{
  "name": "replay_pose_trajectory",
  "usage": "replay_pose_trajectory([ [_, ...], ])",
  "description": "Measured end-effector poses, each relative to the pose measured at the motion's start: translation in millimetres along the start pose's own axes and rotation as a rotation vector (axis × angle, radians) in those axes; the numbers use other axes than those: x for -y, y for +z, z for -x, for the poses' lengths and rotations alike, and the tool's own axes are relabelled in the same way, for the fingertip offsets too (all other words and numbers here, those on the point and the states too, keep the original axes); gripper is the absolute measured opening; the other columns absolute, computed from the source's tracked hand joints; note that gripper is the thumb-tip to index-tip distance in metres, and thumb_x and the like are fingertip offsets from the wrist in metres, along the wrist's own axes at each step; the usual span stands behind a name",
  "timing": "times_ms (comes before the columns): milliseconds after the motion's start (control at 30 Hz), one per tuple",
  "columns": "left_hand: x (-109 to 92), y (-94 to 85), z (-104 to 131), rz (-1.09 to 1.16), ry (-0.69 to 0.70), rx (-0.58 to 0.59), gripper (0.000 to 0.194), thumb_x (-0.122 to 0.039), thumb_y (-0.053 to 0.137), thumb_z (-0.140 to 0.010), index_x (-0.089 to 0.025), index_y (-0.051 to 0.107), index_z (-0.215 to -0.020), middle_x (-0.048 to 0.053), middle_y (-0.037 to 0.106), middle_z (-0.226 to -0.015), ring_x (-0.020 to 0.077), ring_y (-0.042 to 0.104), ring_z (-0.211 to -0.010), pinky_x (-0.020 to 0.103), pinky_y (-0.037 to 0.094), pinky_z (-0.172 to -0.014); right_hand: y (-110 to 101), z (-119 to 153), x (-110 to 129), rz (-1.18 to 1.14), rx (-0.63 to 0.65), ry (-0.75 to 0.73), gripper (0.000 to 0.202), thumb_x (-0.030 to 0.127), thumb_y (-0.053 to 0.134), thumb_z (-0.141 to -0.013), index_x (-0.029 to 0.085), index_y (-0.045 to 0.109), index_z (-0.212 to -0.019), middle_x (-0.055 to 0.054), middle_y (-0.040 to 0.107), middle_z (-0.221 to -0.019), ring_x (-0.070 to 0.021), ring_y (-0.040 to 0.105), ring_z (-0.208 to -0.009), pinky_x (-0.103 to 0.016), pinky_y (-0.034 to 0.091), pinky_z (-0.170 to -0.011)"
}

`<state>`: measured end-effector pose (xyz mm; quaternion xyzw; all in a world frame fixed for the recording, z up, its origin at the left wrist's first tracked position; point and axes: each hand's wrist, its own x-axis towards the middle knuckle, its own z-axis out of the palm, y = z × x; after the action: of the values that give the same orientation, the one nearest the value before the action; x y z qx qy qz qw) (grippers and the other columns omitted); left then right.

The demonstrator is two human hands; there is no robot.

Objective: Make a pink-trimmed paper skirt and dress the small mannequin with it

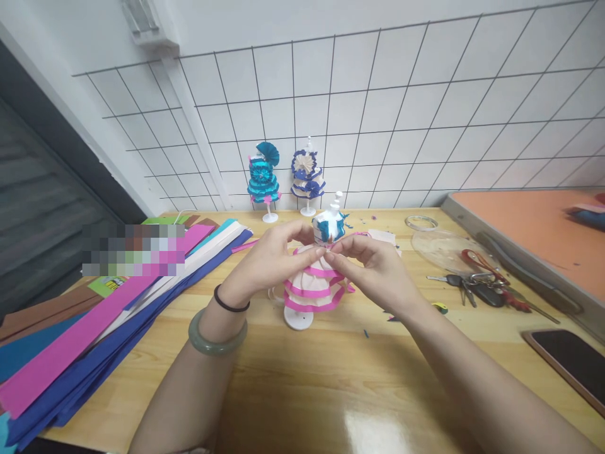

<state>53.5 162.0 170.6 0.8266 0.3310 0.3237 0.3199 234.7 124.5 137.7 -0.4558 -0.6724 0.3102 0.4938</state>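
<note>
A small white dress form (336, 200) leans slightly on its round base in front of me. It wears a white and teal paper bodice (329, 226) and a tiered white paper skirt (314, 299) with bright pink bands. My left hand (288, 252) curls around the waist from the left, thumb pressed on the top of the skirt. From the other side my right hand (366, 258) pinches at the same waistline, its thumb and finger close to my left thumb. The exact bit between the fingertips is partly hidden.
Two finished-looking dressed forms, one teal (263, 180) and one white and blue (307, 173), stand by the tiled wall. Long crepe paper strips (118, 321) lie at left. Keys (472, 287), a tape roll (422, 222), a phone (574, 362) and an orange-topped board (529, 233) are at right.
</note>
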Motion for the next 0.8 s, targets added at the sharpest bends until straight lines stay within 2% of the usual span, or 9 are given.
replay_pose_trajectory([
  [200,-1.4,1.1,1.7,-0.041,-0.047,-0.004,0.029,-0.04,0.061,-0.078,-0.017,0.059,-0.096,0.006,0.064,-0.098,0.0196,0.059,-0.093,0.034,0.046,-0.083,-0.1,0.7,-2.4,0.01,-0.003,0.0,0.022,0.038,0.061,-0.081,0.017,0.063,-0.075,-0.005,0.065,-0.082,-0.0178,0.062,-0.074,-0.032,0.053,-0.067],
  [433,1.1,6.1,-0.5,-0.018,-0.041,-0.038,0.023,-0.035,0.058,-0.08,-0.017,0.06,-0.093,0.005,0.065,-0.096,0.0187,0.059,-0.091,0.032,0.046,-0.08,-2.7,0.0,-2.0,0.092,0.004,-0.003,0.018,0.036,0.062,-0.081,0.018,0.062,-0.075,-0.004,0.065,-0.081,-0.018,0.062,-0.074,-0.033,0.053,-0.068],
  [633,0.4,8.8,0.2,-0.048,-0.038,-0.074,0.021,-0.03,0.058,-0.079,-0.019,0.061,-0.096,0.003,0.065,-0.101,0.0184,0.059,-0.095,0.032,0.046,-0.085,-6.0,0.7,-1.6,0.251,-0.032,-0.023,0.018,0.036,0.063,-0.08,0.018,0.061,-0.076,-0.004,0.066,-0.078,-0.018,0.061,-0.07,-0.032,0.049,-0.062],
  [800,2.3,9.4,0.5,-0.066,-0.043,-0.082,0.024,-0.03,0.058,-0.078,-0.019,0.062,-0.099,0.005,0.065,-0.105,0.0203,0.059,-0.099,0.034,0.046,-0.088,-7.8,-1.0,-0.1,0.306,-0.05,0.0,0.022,0.039,0.065,-0.076,0.019,0.058,-0.071,-0.002,0.064,-0.069,-0.0154,0.058,-0.062,-0.026,0.043,-0.052],
])
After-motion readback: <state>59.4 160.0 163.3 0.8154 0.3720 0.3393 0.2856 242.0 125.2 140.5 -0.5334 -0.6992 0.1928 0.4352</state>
